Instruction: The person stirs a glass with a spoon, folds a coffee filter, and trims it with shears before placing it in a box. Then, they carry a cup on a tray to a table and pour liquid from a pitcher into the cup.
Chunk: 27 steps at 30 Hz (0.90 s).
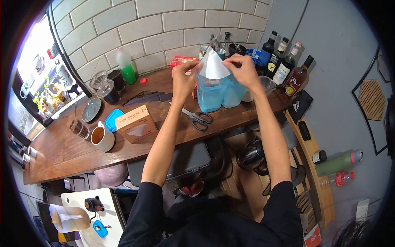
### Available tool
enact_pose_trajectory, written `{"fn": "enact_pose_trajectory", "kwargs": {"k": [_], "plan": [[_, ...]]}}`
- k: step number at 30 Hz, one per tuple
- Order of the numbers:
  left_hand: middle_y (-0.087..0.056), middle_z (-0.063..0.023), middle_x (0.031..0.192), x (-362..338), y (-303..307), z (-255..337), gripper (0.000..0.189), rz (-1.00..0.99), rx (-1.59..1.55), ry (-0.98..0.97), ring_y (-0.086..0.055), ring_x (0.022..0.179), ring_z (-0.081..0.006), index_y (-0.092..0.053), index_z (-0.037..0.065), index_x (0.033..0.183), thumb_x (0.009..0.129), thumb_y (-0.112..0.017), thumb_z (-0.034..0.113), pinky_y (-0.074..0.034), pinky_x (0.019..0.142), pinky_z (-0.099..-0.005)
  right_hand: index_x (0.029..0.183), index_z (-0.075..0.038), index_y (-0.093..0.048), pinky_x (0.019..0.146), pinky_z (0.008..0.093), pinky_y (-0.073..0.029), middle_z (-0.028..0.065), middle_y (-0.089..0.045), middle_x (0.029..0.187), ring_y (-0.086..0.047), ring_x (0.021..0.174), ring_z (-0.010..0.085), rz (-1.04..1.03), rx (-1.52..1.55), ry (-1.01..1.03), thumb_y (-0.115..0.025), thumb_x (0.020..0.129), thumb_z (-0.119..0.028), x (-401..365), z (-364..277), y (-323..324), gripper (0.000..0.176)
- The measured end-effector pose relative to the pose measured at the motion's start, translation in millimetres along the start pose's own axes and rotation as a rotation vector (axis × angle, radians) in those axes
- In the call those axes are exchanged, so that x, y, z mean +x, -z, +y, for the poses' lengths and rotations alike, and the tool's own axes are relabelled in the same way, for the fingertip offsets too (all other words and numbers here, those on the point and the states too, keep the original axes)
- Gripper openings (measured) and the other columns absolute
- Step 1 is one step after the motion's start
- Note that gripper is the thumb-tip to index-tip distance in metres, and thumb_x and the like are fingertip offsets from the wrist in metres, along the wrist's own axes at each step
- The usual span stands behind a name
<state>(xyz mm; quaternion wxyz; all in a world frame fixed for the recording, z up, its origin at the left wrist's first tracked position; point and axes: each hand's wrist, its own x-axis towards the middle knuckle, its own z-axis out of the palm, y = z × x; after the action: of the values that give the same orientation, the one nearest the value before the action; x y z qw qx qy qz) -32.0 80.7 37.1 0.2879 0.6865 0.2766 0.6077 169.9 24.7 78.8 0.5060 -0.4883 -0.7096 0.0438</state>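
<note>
A white paper coffee filter [214, 66], cone-shaped with its point up, is held between both hands above two blue translucent containers [212, 96]. My left hand [186, 76] pinches the filter's left edge. On the right edge, the fingers of my right hand [242, 70] are closed. Black-handled scissors [199, 119] lie on the wooden counter below the containers. A brown coffee paper filter box [136, 124] stands on the counter to the left of the scissors.
On the left are a mug [102, 138], a blue lid [114, 120], a plate [91, 110] and a green-filled bottle [125, 68]. Several bottles [284, 68] stand at the back right. A kettle [251, 154] sits below the counter.
</note>
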Motion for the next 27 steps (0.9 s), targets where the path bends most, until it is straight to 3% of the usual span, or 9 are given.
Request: {"fn": "enact_pose_trajectory", "kwargs": {"k": [1, 5, 8, 10, 12, 14, 17, 20, 27], "plan": [[-0.072, -0.0090, 0.087, -1.4, -1.6, 6.0, 0.019, -0.001, -0.001, 0.000, -0.066, 0.080, -0.0136, -0.071, -0.001, 0.099, 0.087, -0.067, 0.014, -0.051, 0.078, -0.0302, 0.086, 0.004, -0.070, 0.064, 0.0251, -0.044, 0.0045, -0.064, 0.076, -0.056, 0.068, 0.0093, -0.006, -0.040, 0.037, -0.068, 0.085, -0.007, -2.0, -2.6, -3.0, 0.011], [-0.071, -0.0167, 0.082, -2.3, -8.8, 15.6, 0.018, 0.036, 0.078, -0.018, -0.069, 0.076, -0.0211, -0.072, -0.003, 0.093, 0.083, -0.069, 0.011, -0.051, 0.074, -0.0317, 0.086, 0.004, -0.069, 0.061, 0.0254, -0.043, 0.0035, -0.062, 0.076, -0.054, 0.066, 0.0091, 0.190, 0.015, 0.035, -0.066, 0.084, -0.003, -0.8, -8.8, -3.5, 0.008], [-0.071, -0.0165, 0.081, -0.7, -8.4, 13.0, 0.019, 0.052, 0.056, -0.009, -0.068, 0.075, -0.0208, -0.071, -0.004, 0.093, 0.083, -0.069, 0.012, -0.051, 0.074, -0.0317, 0.085, 0.004, -0.067, 0.060, 0.0249, -0.043, 0.0035, -0.062, 0.076, -0.053, 0.064, 0.0086, -0.066, -0.024, 0.170, -0.066, 0.084, -0.004, -5.9, -18.3, -10.3, 0.008], [-0.071, -0.0163, 0.080, -1.9, -8.9, 14.9, 0.020, 0.046, 0.052, 0.000, -0.067, 0.075, -0.0205, -0.071, -0.004, 0.094, 0.084, -0.069, 0.013, -0.050, 0.074, -0.0315, 0.084, 0.004, -0.066, 0.060, 0.0239, -0.043, 0.0035, -0.061, 0.075, -0.053, 0.063, 0.0083, 0.051, 0.001, 0.214, -0.065, 0.084, -0.004, -3.9, -7.6, -8.2, 0.008], [-0.070, -0.0138, 0.076, -1.9, -3.6, 16.6, 0.022, 0.052, 0.052, 0.018, -0.066, 0.071, -0.0161, -0.070, -0.005, 0.095, 0.084, -0.069, 0.014, -0.050, 0.070, -0.0285, 0.083, 0.004, -0.066, 0.062, 0.0230, -0.042, 0.0035, -0.061, 0.075, -0.052, 0.065, 0.0076, 0.072, -0.027, 0.010, -0.065, 0.083, -0.003, -2.9, -3.5, -4.9, 0.007], [-0.070, -0.0119, 0.074, -1.0, 1.7, 18.5, 0.024, 0.030, 0.023, 0.078, -0.064, 0.069, -0.0131, -0.069, -0.006, 0.098, 0.084, -0.068, 0.014, -0.049, 0.067, -0.0263, 0.083, 0.003, -0.067, 0.061, 0.0227, -0.041, 0.0013, -0.061, 0.075, -0.052, 0.065, 0.0067, -0.027, -0.014, -0.008, -0.063, 0.088, -0.009, -6.9, -5.9, -6.2, 0.013], [-0.069, -0.0080, 0.071, -2.4, 5.3, 14.3, 0.029, 0.011, -0.111, 0.201, -0.060, 0.065, -0.0078, -0.066, -0.007, 0.103, 0.083, -0.068, 0.014, -0.046, 0.062, -0.0227, 0.085, 0.001, -0.067, 0.058, 0.0230, -0.041, -0.0009, -0.060, 0.075, -0.051, 0.065, 0.0057, 0.082, 0.184, -0.118, -0.058, 0.094, -0.017, -14.4, -11.6, -6.7, 0.022], [-0.067, -0.0055, 0.070, -3.5, 10.4, 20.5, 0.034, 0.006, -0.208, 0.269, -0.056, 0.063, -0.0051, -0.062, -0.008, 0.110, 0.082, -0.067, 0.012, -0.043, 0.058, -0.0212, 0.110, -0.003, -0.060, 0.057, 0.0213, -0.042, 0.0003, -0.058, 0.074, -0.054, 0.063, 0.0061, -0.041, 0.525, -0.271, -0.052, 0.099, -0.030, -24.0, -27.3, -1.3, 0.030], [-0.065, -0.0072, 0.084, -15.2, 21.5, 40.0, 0.030, -0.027, -0.235, 0.486, -0.058, 0.070, -0.0096, -0.063, -0.006, 0.109, 0.086, -0.066, 0.013, -0.047, 0.061, -0.0231, 0.114, -0.001, -0.057, 0.057, 0.0220, -0.044, 0.0028, -0.060, 0.076, -0.055, 0.062, 0.0074, -0.139, 0.558, -0.128, -0.053, 0.099, -0.026, -39.3, -32.3, 5.9, 0.029]]}}
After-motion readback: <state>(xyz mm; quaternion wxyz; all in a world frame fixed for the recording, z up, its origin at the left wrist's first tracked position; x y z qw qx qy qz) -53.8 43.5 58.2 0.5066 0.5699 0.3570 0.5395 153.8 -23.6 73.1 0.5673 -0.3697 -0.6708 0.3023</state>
